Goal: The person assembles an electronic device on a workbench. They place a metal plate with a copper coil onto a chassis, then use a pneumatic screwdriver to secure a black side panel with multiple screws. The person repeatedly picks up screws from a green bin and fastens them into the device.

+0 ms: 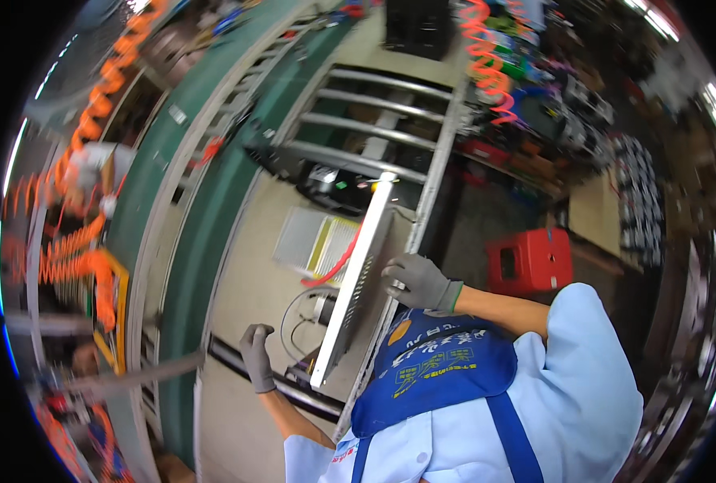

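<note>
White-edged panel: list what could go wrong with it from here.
1. The white-edged panel appears to stand on edge, and the left hand is clear of it. Whether the right hand beside it grips it is unclear, so it might tip.
2. A thin looped cable lies between the left hand and the panel; it could snag.
3. A red tube runs close to the panel and might get pinched.
</note>
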`<state>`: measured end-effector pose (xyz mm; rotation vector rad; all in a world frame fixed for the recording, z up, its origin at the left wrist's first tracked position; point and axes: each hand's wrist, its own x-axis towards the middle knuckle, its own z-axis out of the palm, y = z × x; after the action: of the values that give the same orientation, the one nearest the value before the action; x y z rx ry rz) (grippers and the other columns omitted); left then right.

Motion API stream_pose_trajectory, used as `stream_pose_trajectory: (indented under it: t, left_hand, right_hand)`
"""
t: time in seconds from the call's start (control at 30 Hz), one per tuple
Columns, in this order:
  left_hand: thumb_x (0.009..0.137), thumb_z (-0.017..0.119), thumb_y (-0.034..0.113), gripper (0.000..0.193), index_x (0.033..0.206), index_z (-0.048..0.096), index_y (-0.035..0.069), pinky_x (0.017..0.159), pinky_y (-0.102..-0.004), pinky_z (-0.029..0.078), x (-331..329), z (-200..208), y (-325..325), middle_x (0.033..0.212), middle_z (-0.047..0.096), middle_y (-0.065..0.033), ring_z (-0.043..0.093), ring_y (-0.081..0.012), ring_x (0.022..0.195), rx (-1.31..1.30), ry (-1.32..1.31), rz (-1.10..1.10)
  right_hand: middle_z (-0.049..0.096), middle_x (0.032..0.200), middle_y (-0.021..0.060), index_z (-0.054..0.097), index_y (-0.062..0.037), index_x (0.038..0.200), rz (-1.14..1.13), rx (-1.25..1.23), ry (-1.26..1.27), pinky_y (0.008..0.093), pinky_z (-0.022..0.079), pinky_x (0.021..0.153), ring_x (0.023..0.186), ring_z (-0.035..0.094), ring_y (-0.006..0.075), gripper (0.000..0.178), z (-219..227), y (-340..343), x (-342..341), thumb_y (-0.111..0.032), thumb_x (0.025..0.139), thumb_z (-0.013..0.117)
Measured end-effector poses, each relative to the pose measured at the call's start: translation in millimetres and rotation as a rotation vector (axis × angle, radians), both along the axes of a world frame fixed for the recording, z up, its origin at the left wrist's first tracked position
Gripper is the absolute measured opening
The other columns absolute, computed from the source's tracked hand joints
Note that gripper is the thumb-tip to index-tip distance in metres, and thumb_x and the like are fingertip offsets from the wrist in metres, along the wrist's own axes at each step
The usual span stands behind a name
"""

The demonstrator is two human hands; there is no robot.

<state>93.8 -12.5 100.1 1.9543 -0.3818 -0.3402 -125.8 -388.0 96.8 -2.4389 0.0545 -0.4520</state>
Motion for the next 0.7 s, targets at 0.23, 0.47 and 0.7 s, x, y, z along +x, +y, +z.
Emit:
stream_pose_trajectory:
  t: [0.23,0.47,0.7]
  left_hand:
    - [0.097,0.060,0.022,0.028,0.093,0.069,-0.004,0.070,-0.0372,0.046,-39.9,65.1,-154.3,0.079,0.066,-0.0126,0.058,-0.0195,0.075,0.185,-0.093,-0.544]
    - [0.096,0.068,0.034,0.036,0.101,0.072,-0.001,0.075,-0.0432,0.055,-127.9,76.5,-257.6,0.090,0.071,-0.0201,0.070,-0.0328,0.085,0.316,-0.259,-1.129]
    - [0.097,0.064,0.031,0.034,0.098,0.074,-0.001,0.075,-0.0370,0.054,-243.8,-6.8,-339.5,0.083,0.074,-0.0138,0.070,-0.0199,0.080,0.397,-0.041,-1.351]
  right_hand:
    - [0.070,0.105,0.0164,0.072,-0.0079,0.107,-0.494,0.218,0.625,0.0483,0.053,0.092,0.104,0.067,0.0366,0.031,-79.4,-38.3,-188.6,-0.034,0.093,0.062]
    - [0.073,0.112,0.0211,0.076,-0.0072,0.106,-1.086,0.547,0.558,0.0492,0.053,0.095,0.108,0.069,0.0390,0.037,-141.1,-26.2,-341.7,-0.035,0.089,0.060]
    - [0.074,0.106,0.0238,0.078,-0.0051,0.102,-1.424,0.791,0.818,0.0486,0.055,0.092,0.101,0.072,0.0409,0.043,-244.7,42.0,-518.5,-0.038,0.080,0.062]
